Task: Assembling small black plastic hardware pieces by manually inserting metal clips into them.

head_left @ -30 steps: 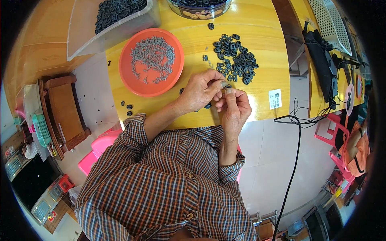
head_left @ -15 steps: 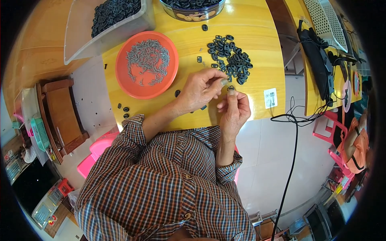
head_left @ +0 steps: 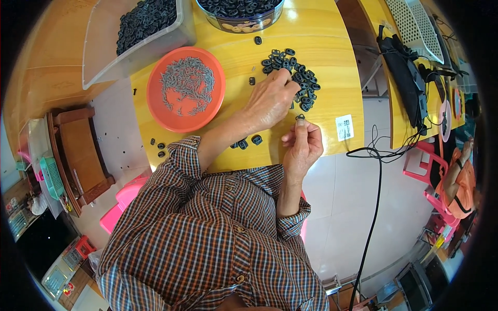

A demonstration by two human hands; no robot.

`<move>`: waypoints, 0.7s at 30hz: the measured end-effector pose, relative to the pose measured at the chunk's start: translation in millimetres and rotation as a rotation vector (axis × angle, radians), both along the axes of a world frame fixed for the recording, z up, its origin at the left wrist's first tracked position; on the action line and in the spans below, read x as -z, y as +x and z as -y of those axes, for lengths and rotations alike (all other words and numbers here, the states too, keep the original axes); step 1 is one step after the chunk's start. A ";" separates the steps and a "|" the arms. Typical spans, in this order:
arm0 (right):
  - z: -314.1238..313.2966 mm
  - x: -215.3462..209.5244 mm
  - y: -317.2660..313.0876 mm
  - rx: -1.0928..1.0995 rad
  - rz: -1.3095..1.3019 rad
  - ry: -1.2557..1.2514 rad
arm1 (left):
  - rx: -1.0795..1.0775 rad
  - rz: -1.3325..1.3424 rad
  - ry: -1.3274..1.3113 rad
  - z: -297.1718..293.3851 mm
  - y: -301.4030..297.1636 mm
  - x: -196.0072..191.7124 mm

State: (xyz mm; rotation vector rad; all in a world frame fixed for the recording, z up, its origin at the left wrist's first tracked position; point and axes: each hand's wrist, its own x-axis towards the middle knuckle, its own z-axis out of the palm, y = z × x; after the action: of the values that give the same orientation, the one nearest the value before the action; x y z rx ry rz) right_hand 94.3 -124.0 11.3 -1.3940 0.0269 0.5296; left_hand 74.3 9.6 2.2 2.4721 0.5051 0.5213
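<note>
The table [head_left: 321, 44] holds one bowl [head_left: 182, 122], one tin [head_left: 244, 24] and dozens of black pieces [head_left: 308, 84].

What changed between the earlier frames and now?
The left hand drew away from the small dark piece and reached forward to the pile of black pieces; any grip there is hidden. The right hand still pinches that piece; the orange bowl stayed put.

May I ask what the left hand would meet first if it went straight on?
Probably the pile of black pieces, right at the fingers' end of the left hand; whether they touch is unclear.
</note>
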 end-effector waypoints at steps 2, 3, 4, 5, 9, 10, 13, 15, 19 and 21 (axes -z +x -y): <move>-0.1 -0.5 -0.2 -0.008 0.000 -0.008 | 0.004 0.017 -0.008 -1.9 -1.3 1.5; 0.1 -0.4 0.0 -0.005 -0.001 -0.008 | 0.014 0.076 -0.051 -2.9 -2.1 1.8; 0.2 -0.1 0.2 -0.006 -0.004 -0.009 | 0.023 0.134 -0.095 -3.9 -2.9 2.0; 0.2 0.1 0.1 -0.007 -0.008 -0.009 | 0.024 0.134 -0.096 -4.6 -3.7 2.2; -1.0 0.6 -0.5 -0.021 -0.001 -0.013 | 0.002 0.207 -0.309 -6.9 -8.9 -0.5; -0.6 0.8 -0.3 -0.016 -0.007 -0.004 | -0.015 0.208 -0.460 -6.2 -10.7 -2.7; 0.1 1.4 -0.1 -0.015 -0.028 0.027 | -0.055 0.226 -1.237 -1.2 -18.7 -12.4; 0.4 2.0 0.1 -0.019 -0.042 0.047 | -0.033 0.201 -1.235 -0.3 -26.9 -10.1; -1.6 2.4 0.8 -0.007 -0.044 0.135 | -0.003 0.183 -1.297 2.9 -38.8 -11.4; -2.7 2.7 0.1 -0.009 -0.036 0.135 | -0.025 0.172 -1.320 4.0 -42.0 -9.8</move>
State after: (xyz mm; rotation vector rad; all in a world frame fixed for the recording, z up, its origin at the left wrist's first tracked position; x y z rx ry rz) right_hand 94.3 -121.4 8.6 -1.2534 0.0133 0.5541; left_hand 32.3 5.6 12.0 1.1519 0.5492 0.2453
